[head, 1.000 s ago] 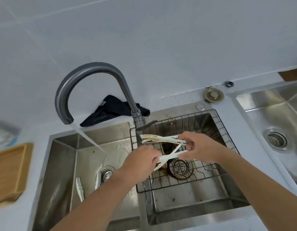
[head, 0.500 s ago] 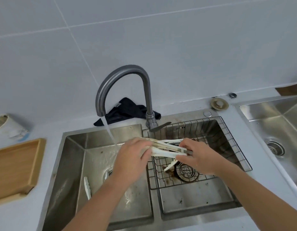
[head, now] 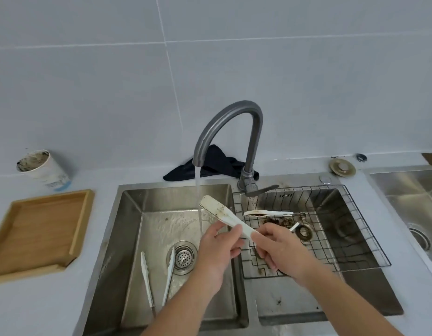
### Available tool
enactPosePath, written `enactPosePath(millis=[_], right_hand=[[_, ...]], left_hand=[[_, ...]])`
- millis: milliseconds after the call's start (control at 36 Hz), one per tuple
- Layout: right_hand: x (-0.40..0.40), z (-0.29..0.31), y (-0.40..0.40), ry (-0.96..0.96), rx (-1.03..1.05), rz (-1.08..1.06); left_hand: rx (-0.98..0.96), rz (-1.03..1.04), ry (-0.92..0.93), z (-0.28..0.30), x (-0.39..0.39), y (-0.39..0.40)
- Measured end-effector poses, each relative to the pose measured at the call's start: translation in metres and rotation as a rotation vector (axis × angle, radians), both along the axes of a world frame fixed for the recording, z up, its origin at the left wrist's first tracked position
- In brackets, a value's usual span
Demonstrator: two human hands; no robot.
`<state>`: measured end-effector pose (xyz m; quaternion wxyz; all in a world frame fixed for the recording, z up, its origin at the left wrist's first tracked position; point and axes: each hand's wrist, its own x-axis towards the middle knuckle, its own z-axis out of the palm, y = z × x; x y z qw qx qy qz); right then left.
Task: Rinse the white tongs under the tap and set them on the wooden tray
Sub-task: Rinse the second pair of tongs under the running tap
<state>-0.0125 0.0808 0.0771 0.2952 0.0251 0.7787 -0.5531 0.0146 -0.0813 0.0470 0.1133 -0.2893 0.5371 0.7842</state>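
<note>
**Wet tongs, soiled head in the stream**

I hold the white tongs (head: 224, 215) over the left sink basin (head: 161, 214), with both hands low on their handle end. My left hand (head: 216, 248) has fingers and thumb curled round the shaft just below the head; my right hand (head: 278, 248) pinches the handle a little further back, above the divider between the basins. The broad head sits right at the water falling from the gooseneck tap (head: 230, 132), and brown specks show on it.

The tongs' long axis runs on a diagonal: head up and to the far left, towards the spout, handle down and to the near right, into my right palm. The head is the high end.

What could go wrong, as I judge it: the plastic is wet and my grip is short, so a twist to rinse the other face could let the tongs slip down onto the metal tongs (head: 159, 275) lying by the drain (head: 183, 257). Water hitting the flat head could also spray over the counter. The grime may not shift under water alone, and then I would carry a soiled tool across. The wooden tray (head: 43, 229) lies well to the left of the sink, so the dripping tongs would wet the counter on the way. A second pair of white tongs (head: 270, 213) rests on the wire rack (head: 331, 226) in the right basin.
</note>
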Motion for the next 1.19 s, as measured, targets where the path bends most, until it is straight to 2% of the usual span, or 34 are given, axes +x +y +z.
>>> enactPosePath(millis=[167, 444, 639, 833, 889, 1028, 1194], right_hand=[[0.01, 0.0, -0.021, -0.117, -0.06, -0.054], [0.0, -0.017, -0.044, -0.209, -0.11, -0.073], [-0.019, -0.027, -0.06, -0.27, -0.056, -0.089], [-0.036, -0.024, -0.081, -0.263, 0.062, -0.072], [-0.039, -0.024, -0.085, -0.222, 0.114, -0.046], [-0.042, -0.028, -0.087, -0.199, 0.141, 0.002], [-0.045, -0.027, -0.078, -0.223, 0.14, 0.011]], left_hand=[[0.038, 0.094, 0.031, -0.003, -0.005, -0.012], [0.015, 0.079, 0.006, -0.017, -0.021, -0.038], [0.11, 0.133, -0.067, -0.028, -0.037, -0.049], [0.172, 0.245, -0.037, -0.041, -0.055, -0.063], [0.145, 0.28, -0.025, -0.044, -0.06, -0.07], [-0.064, 0.267, -0.031, -0.05, -0.075, -0.083], [-0.132, 0.368, -0.149, -0.058, -0.09, -0.095]])
